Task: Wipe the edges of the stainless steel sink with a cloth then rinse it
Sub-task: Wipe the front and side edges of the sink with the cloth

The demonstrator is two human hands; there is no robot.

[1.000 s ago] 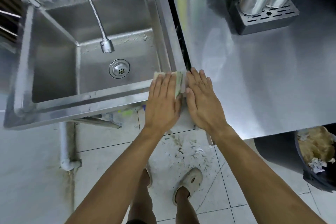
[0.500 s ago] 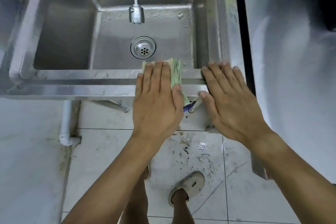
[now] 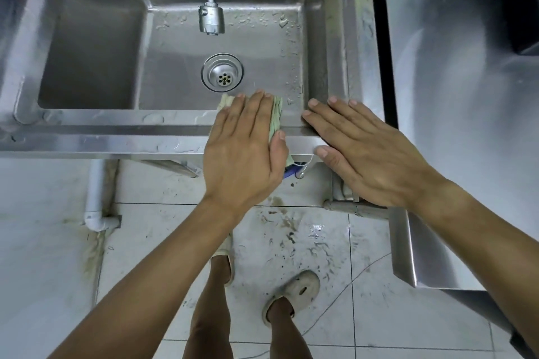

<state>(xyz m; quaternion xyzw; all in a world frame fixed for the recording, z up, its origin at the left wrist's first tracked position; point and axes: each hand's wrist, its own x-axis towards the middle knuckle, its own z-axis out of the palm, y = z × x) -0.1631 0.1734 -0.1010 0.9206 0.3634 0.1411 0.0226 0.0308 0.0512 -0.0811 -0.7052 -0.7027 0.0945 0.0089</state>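
The left hand [image 3: 243, 148] lies flat, fingers together, pressing the folded cloth [image 3: 275, 119] onto the front rim of the sink [image 3: 116, 131]. The cloth sits under the palm and shows past the fingertips and thumb side. The right hand [image 3: 364, 151] rests flat and empty on the front right corner, fingers slightly spread, just beside the cloth.

The rim's long axis runs left to right. To the left of the cloth it lies bare and beaded with water, which likely makes it the free travel direction. Beyond the rim are the basin, drain [image 3: 222, 73] and faucet head [image 3: 211, 19].
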